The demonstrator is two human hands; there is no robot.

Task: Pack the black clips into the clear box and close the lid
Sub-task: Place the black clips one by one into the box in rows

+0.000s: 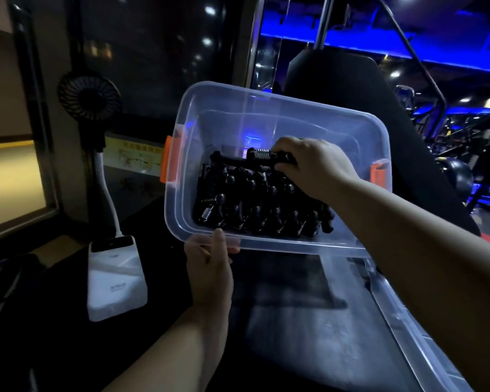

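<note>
The clear box [269,108] with orange latches is lifted off the dark table and tilted toward me. My left hand [210,267] grips its near rim, thumb on top. Several black clips [255,207] with metal springs lie packed in rows on the box floor. My right hand [314,165] reaches inside the box and holds one black clip [255,158] by its end, above the packed rows. The clear lid [425,340] lies flat at the lower right, partly under my right forearm.
A small black fan [89,99] on a white gooseneck stands at the left, plugged into a white power bank [115,278]. A dark chair back [351,89] rises behind the box. Dark cables lie at the far left edge.
</note>
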